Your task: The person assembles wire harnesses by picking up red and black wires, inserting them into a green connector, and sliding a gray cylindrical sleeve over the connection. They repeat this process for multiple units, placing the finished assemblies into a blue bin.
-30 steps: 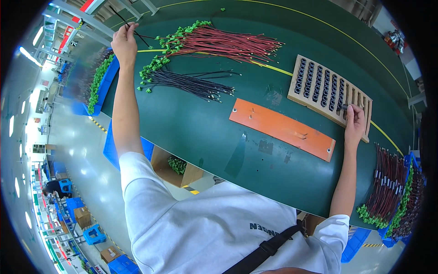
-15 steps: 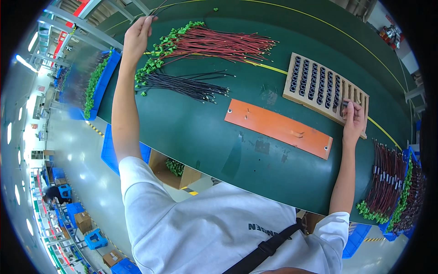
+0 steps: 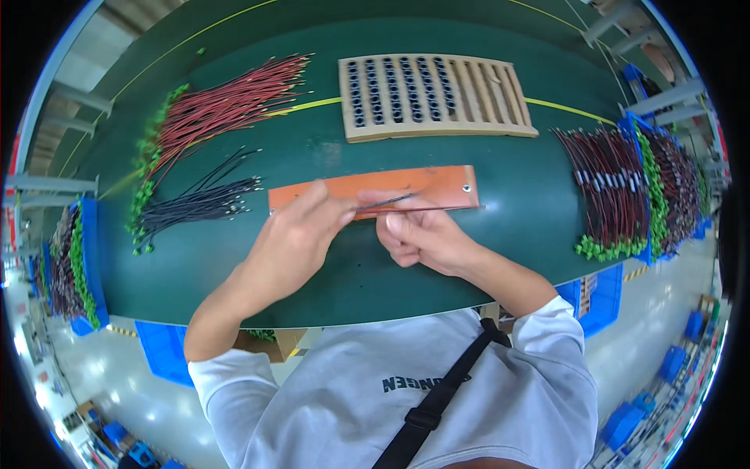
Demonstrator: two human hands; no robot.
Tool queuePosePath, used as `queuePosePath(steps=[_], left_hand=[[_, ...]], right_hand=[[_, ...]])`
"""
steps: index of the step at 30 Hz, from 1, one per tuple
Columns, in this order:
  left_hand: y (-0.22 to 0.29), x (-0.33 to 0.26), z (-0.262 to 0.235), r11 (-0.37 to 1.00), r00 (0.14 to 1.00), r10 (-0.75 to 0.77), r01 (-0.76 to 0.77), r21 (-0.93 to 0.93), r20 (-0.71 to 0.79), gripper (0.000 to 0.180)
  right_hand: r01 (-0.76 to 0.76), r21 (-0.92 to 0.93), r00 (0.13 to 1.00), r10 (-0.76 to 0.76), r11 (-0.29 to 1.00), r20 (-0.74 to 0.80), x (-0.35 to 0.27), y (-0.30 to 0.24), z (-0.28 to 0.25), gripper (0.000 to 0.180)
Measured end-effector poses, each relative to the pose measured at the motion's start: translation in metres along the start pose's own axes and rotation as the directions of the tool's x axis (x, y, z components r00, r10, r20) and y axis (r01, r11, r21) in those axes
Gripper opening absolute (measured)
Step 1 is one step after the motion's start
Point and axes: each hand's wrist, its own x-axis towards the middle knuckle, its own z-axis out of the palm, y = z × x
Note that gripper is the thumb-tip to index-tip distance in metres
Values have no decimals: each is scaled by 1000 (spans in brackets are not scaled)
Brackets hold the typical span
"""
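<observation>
1. While the left hand (image 3: 297, 241) pinches a thin dark wire (image 3: 391, 201) at its fingertips, that wire stretches rightward over the orange board (image 3: 441, 180).
2. Just beside it, the right hand (image 3: 431, 241) is curled; blur hides whether it grips anything.
3. The board lies between the near edge of the workbench (image 3: 523, 207) and the wooden rack (image 3: 437, 131).
4. Green-ended red wires (image 3: 230, 100) and black wires (image 3: 199, 201) lie toward the workbench's left edge.

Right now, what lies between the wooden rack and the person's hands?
In the head view, the orange board; the left hand and right hand overlap its near edge.
</observation>
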Motion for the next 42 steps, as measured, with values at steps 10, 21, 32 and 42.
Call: queuePosePath(steps=[10, 21, 32, 42], left_hand=[[-18, -10, 37, 993, 997, 52, -46, -108, 52, 21], [-20, 23, 80, 492, 864, -233, 501, -712, 447, 29], [-25, 24, 82, 518, 915, -275, 401, -755, 297, 24], [-23, 21, 78, 600, 916, -282, 401, -692, 286, 24]], right_hand=[[115, -362, 946, -213, 925, -244, -5, 2, -34, 35], [306, -812, 748, -654, 497, -118, -4, 5, -42, 45], [407, -512, 823, -547, 757, -153, -7, -10, -52, 42], [437, -414, 818, -544, 799, -187, -3, -13, -53, 41]])
